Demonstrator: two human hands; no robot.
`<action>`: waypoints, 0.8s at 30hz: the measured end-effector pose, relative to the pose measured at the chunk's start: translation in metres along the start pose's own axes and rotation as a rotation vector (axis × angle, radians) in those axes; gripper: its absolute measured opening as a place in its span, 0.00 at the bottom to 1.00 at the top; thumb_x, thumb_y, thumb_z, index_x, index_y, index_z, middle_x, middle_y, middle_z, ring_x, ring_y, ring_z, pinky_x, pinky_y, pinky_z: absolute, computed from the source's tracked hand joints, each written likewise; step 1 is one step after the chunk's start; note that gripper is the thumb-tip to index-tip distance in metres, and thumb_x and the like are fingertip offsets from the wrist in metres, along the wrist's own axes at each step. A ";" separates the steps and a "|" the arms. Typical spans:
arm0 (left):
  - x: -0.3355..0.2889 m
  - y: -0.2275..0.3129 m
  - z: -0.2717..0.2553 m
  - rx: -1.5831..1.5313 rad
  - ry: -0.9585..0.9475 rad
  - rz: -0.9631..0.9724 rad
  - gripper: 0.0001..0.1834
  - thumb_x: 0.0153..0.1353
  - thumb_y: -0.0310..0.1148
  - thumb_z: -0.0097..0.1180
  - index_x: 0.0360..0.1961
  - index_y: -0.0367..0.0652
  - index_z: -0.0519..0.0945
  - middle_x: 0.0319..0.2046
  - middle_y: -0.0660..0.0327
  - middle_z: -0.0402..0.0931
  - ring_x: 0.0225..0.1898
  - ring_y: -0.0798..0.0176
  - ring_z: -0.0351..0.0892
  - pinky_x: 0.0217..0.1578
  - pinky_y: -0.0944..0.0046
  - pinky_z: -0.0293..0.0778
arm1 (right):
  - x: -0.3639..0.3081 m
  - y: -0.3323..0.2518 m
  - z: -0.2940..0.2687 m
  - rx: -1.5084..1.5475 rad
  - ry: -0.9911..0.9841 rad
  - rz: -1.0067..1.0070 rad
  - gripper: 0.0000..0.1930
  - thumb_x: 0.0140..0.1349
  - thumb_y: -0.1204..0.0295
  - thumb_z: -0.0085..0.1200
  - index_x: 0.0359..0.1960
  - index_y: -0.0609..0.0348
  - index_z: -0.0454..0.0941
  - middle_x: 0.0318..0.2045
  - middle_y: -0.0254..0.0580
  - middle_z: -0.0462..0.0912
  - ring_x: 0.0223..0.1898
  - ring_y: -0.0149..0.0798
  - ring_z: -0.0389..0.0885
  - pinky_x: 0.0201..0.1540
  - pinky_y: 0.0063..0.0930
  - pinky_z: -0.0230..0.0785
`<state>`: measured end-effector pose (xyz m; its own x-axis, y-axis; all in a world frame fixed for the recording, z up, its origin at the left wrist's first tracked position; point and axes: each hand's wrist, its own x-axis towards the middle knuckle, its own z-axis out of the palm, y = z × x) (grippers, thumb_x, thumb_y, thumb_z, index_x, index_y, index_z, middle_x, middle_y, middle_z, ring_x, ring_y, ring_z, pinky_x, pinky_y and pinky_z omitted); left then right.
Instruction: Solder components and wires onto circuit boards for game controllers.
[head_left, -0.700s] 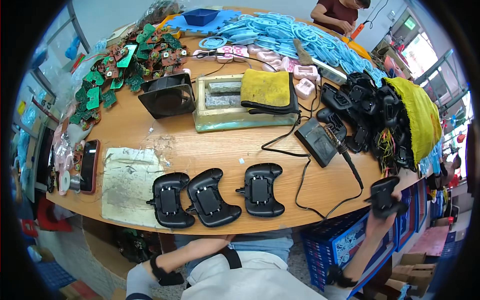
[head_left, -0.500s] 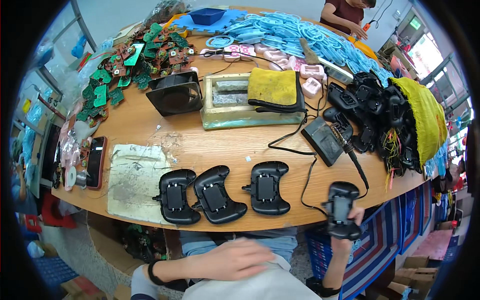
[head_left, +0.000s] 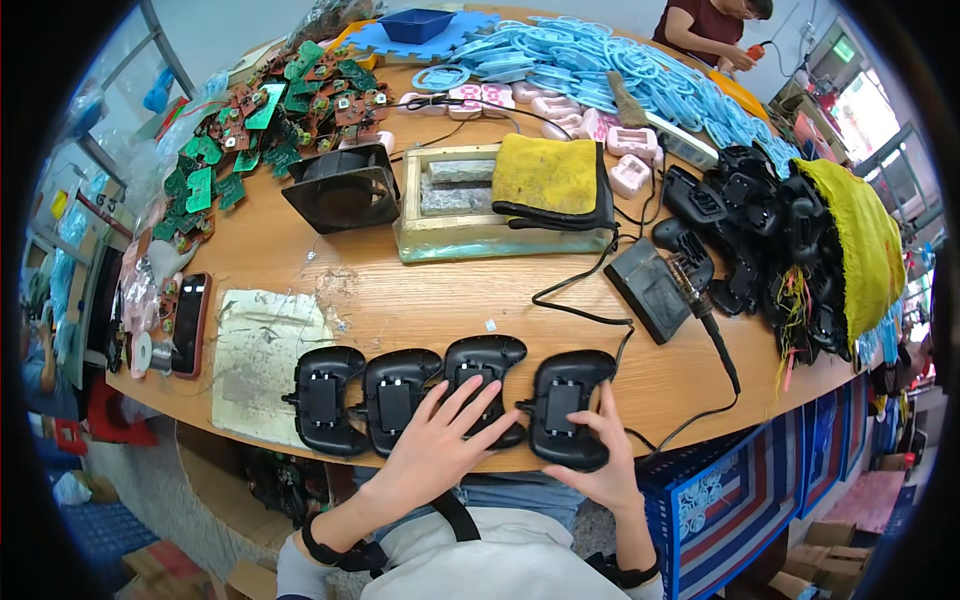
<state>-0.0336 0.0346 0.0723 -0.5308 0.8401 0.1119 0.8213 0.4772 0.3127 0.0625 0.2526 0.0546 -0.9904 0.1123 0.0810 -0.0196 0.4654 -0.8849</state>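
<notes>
Four black game controllers lie in a row along the table's near edge, backs up, each with a rectangular panel in the middle: a leftmost controller [head_left: 322,400], a second controller [head_left: 393,398], a third controller [head_left: 482,352] and a rightmost controller [head_left: 552,395]. My left hand [head_left: 440,440] lies over the third one with its fingers spread, covering part of it. Around the right side of the rightmost controller, my right hand [head_left: 605,460] is curled, fingers and thumb touching its edge and back.
A soldering iron [head_left: 705,305] rests at a black stand [head_left: 650,290]. Beyond are a yellow cloth [head_left: 548,180] on a shallow box [head_left: 440,235], a black fan [head_left: 345,190], green circuit boards [head_left: 200,190], a controller heap [head_left: 740,230] and blue rings [head_left: 560,60]. Another person [head_left: 705,35] works at the far right.
My right hand has brought its controller left from the table's right edge to the row's end. My left hand has risen from my lap onto the third controller. The row has shifted closer together.
</notes>
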 end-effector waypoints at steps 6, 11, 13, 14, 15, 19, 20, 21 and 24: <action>-0.033 -0.012 -0.021 -0.077 0.065 -0.228 0.27 0.49 0.41 0.60 0.53 0.53 0.70 0.58 0.54 0.60 0.60 0.49 0.56 0.58 0.45 0.49 | 0.024 -0.001 0.003 -0.097 -0.075 -0.026 0.30 0.36 0.70 0.69 0.46 0.58 0.73 0.62 0.66 0.48 0.59 0.49 0.62 0.54 0.35 0.61; -0.076 -0.036 -0.037 0.113 0.383 -0.649 0.28 0.49 0.39 0.59 0.53 0.45 0.70 0.59 0.49 0.57 0.61 0.44 0.53 0.58 0.41 0.45 | 0.017 0.003 0.009 -0.175 0.047 -0.083 0.30 0.38 0.70 0.66 0.48 0.56 0.69 0.62 0.65 0.48 0.61 0.59 0.52 0.58 0.46 0.52; -0.087 -0.040 -0.037 0.120 0.373 -0.726 0.30 0.50 0.41 0.58 0.55 0.45 0.68 0.60 0.49 0.55 0.62 0.42 0.51 0.59 0.40 0.43 | 0.017 -0.002 0.014 -0.285 0.004 -0.143 0.32 0.37 0.68 0.66 0.49 0.56 0.69 0.61 0.65 0.49 0.60 0.64 0.52 0.59 0.50 0.49; -0.091 -0.040 -0.034 0.113 0.301 -0.743 0.31 0.50 0.43 0.57 0.56 0.45 0.67 0.61 0.49 0.54 0.62 0.42 0.50 0.59 0.39 0.42 | 0.017 -0.002 0.015 -0.351 -0.042 -0.170 0.32 0.37 0.68 0.66 0.48 0.55 0.70 0.61 0.65 0.50 0.60 0.64 0.52 0.59 0.51 0.49; -0.094 -0.040 -0.030 0.102 0.229 -0.756 0.32 0.51 0.44 0.56 0.57 0.45 0.66 0.61 0.49 0.53 0.62 0.42 0.49 0.59 0.39 0.41 | 0.017 -0.003 0.017 -0.420 -0.084 -0.197 0.31 0.37 0.67 0.67 0.48 0.54 0.71 0.61 0.64 0.51 0.60 0.63 0.52 0.59 0.51 0.49; -0.097 -0.043 -0.023 0.100 0.227 -0.770 0.34 0.53 0.50 0.52 0.58 0.44 0.64 0.61 0.51 0.54 0.62 0.42 0.49 0.58 0.39 0.43 | 0.019 0.001 0.025 -0.440 -0.101 -0.277 0.23 0.37 0.65 0.65 0.39 0.54 0.78 0.57 0.54 0.63 0.58 0.56 0.59 0.59 0.50 0.51; -0.096 -0.044 -0.023 0.087 0.237 -0.755 0.33 0.53 0.50 0.52 0.57 0.44 0.65 0.61 0.51 0.55 0.62 0.42 0.49 0.57 0.39 0.43 | 0.020 -0.001 0.027 -0.420 -0.068 -0.265 0.17 0.39 0.64 0.62 0.35 0.53 0.80 0.53 0.50 0.69 0.56 0.52 0.63 0.59 0.50 0.50; -0.096 -0.046 -0.025 0.074 0.244 -0.737 0.33 0.53 0.50 0.52 0.57 0.44 0.66 0.61 0.51 0.56 0.62 0.42 0.50 0.57 0.40 0.44 | 0.021 0.000 0.028 -0.421 -0.072 -0.269 0.17 0.39 0.64 0.62 0.35 0.53 0.80 0.53 0.50 0.69 0.56 0.52 0.63 0.59 0.50 0.50; -0.094 -0.045 -0.031 -0.027 0.155 -0.702 0.32 0.51 0.49 0.53 0.56 0.47 0.67 0.61 0.51 0.54 0.63 0.41 0.47 0.58 0.39 0.42 | 0.016 0.002 0.030 -0.517 0.067 -0.252 0.14 0.49 0.60 0.51 0.33 0.54 0.79 0.50 0.50 0.71 0.54 0.52 0.67 0.62 0.52 0.42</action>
<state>-0.0275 -0.0740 0.0767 -0.9570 0.2901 0.0075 0.2708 0.8833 0.3827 0.0424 0.2291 0.0404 -0.9527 -0.0103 0.3038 -0.1676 0.8516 -0.4966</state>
